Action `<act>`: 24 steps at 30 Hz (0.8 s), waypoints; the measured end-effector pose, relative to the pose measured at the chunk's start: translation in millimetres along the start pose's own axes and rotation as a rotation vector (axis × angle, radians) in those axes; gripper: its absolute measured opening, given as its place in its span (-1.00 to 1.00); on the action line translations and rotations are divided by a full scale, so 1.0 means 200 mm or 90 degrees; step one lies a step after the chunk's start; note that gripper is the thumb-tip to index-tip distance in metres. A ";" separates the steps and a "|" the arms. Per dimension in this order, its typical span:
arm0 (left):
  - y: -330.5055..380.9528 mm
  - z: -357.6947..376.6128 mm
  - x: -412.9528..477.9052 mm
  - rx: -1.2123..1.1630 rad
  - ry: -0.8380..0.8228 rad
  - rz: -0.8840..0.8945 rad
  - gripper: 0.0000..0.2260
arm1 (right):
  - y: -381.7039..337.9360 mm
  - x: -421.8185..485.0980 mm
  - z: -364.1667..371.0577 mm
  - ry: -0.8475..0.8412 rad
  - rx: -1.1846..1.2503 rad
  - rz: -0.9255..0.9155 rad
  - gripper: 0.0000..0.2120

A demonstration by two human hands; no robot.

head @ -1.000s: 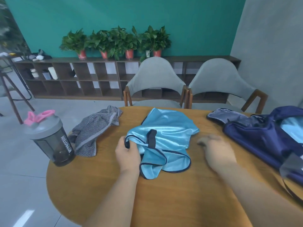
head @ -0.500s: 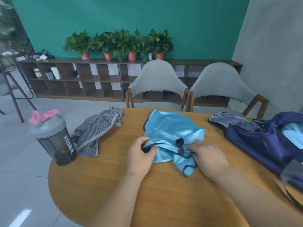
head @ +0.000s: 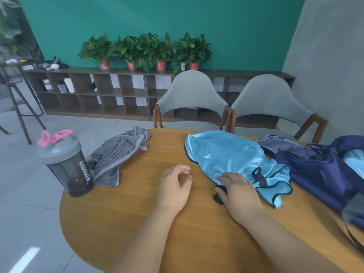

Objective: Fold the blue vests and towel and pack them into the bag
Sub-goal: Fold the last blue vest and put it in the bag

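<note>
The right hand (head: 238,191) is pressing on the near edge of the vest (head: 226,152), which is lying on the table (head: 128,213) against the bag (head: 319,174). The left hand (head: 174,191) is resting beside it, fingers loosely curled, holding nothing. The towel (head: 118,154) is lying crumpled beside the bottle (head: 67,166).

One readable text only: "MYPROTEIN", brand word on shaker bottle (head: 67,164). White capital letters (head: 85,171), printed sideways, running vertically along dark translucent body, below grey lid (head: 59,149) with pink flip cap (head: 53,135). Word sits on side of bottle facing table centre. Bottle stands upright at left edge of table (head: 137,223). Containers (head: 66,86) on far shelf (head: 118,93) too small and blurred for any print to be read.
</note>
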State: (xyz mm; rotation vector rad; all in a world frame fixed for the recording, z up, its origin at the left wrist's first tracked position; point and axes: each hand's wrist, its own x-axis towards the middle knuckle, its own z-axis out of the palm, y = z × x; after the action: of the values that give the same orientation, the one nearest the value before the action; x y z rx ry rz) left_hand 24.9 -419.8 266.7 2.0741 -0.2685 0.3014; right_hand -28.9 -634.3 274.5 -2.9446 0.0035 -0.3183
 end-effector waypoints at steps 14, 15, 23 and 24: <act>-0.02 0.07 0.02 0.320 -0.019 0.069 -0.63 | 0.15 0.00 -0.27 0.094 0.842 0.216 -0.88; -0.02 0.07 0.02 0.328 -0.008 0.085 -0.75 | 0.18 0.02 -0.30 0.118 0.829 0.232 -0.87; 0.01 0.06 0.02 0.295 0.073 0.093 -0.89 | 0.43 0.15 -0.46 0.298 0.524 0.259 -0.86; 0.02 0.05 0.02 0.279 0.084 0.089 -0.88 | 0.43 0.16 -0.47 0.304 0.500 0.258 -0.85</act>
State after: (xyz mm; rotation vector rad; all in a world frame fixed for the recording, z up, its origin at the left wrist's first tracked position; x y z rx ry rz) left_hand 28.7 -430.7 265.4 2.4573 -0.2865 0.6243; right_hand -16.1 -736.1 356.7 -1.9816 0.4246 -0.7423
